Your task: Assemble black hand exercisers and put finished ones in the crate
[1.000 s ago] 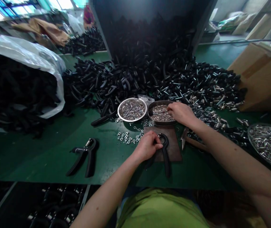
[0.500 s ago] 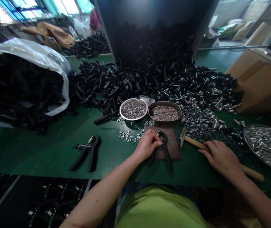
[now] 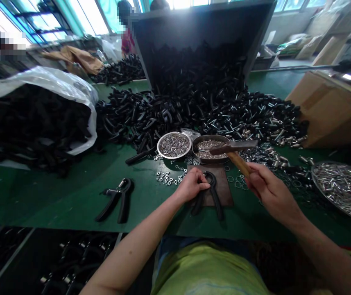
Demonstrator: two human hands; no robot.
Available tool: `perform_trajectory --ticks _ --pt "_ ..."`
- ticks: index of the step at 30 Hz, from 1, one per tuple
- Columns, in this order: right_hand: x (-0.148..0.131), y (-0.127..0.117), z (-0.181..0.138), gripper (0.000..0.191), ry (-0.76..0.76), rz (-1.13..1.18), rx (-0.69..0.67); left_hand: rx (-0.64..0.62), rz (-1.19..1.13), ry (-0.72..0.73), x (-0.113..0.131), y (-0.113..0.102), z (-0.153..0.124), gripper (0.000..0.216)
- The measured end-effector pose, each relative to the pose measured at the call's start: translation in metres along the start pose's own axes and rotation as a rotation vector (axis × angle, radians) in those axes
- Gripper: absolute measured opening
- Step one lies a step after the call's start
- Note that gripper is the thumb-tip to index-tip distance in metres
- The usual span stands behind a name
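Observation:
My left hand (image 3: 193,184) is closed on the top of a black hand grip exerciser (image 3: 216,198), fingertips at its coil end. The exerciser lies partly on a brown metal plate (image 3: 226,192), its two handles spread toward me. In my right hand (image 3: 270,192) is a hammer (image 3: 239,163), held by its wooden handle. The hammer's head is raised off the table, in front of the oval tin. A second hand grip exerciser (image 3: 123,200) lies on the green table to the left, apart from both hands.
A round dish (image 3: 174,157) and an oval tin (image 3: 204,159) hold small metal parts. Loose nuts (image 3: 166,179) lie beside the plate. Black handles (image 3: 169,110) are heaped behind. A plastic bag (image 3: 92,102) stands left; a cardboard box (image 3: 322,110) and tray of pins (image 3: 341,190) stand right.
My right hand has taken up the hammer from the table and lifted it up and left. My left hand stays on the exerciser. The view has tilted up slightly.

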State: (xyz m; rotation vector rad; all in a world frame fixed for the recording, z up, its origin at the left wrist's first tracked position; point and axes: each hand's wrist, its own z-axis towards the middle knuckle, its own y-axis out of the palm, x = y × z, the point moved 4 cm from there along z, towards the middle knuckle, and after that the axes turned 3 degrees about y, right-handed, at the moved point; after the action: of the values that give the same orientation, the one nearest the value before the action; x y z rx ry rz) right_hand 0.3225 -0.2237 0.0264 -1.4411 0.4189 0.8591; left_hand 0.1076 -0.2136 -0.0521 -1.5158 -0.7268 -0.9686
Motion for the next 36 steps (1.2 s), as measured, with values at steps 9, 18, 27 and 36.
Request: perform_trajectory --ticks 9,18,27,36 --pt "-0.006 0.016 0.003 0.033 -0.069 -0.263 -0.066 -0.012 0.014 -0.033 -0.001 0.001 0.002 0.011" --pt "0.017 0.029 0.002 0.032 0.015 -0.257 -0.162 -0.033 -0.006 -0.059 -0.001 0.001 0.006 0.011" --pt "0.015 0.005 -0.009 0.036 0.051 -0.139 -0.006 -0.071 -0.065 -0.100 -0.006 0.003 0.009 0.012" --pt "0.006 0.012 -0.019 0.035 0.022 -0.120 -0.101 -0.121 -0.041 -0.120 -0.010 0.005 0.011 0.015"
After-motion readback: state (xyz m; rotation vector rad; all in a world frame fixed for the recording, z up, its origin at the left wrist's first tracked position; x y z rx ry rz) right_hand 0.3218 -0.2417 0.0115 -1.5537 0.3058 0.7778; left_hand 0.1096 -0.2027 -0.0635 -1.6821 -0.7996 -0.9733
